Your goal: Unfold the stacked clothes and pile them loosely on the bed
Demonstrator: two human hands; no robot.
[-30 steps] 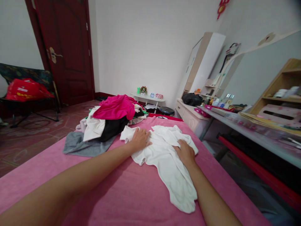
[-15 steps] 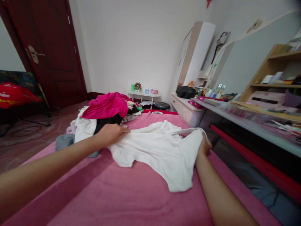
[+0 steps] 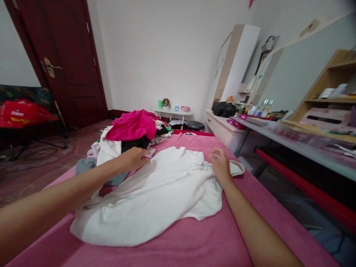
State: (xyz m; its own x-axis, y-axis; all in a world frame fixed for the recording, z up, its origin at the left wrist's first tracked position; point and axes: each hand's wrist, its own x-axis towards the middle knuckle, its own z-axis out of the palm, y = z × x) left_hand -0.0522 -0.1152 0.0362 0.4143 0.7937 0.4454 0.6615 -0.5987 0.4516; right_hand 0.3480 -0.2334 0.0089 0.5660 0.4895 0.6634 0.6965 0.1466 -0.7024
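A white T-shirt (image 3: 155,196) lies spread and somewhat wrinkled across the pink bed cover (image 3: 194,241). At its far left edge is my left hand (image 3: 135,158), fingers closed together on the cloth; the fingertips are partly hidden. My right hand (image 3: 221,165) hovers over the bunched right part of the shirt, fingers curved and apart, with no cloth visible between them. A loop of the shirt's edging sticks out to the right of that wrist. Just beyond my left hand rises a clothes pile (image 3: 133,126), with a bright pink garment on top.
A cluttered desk (image 3: 292,128) runs along the right side, beside a white drawer cabinet (image 3: 222,126) bearing a black bag (image 3: 224,109). A small white table (image 3: 172,111) stands by the far wall. On the left, a red bag (image 3: 26,113) rests on a chair before the dark door (image 3: 66,63).
The shirt has been turned and spread toward me and to the left. My right hand has let go of its right end and moved left; the left hand stays near the pile.
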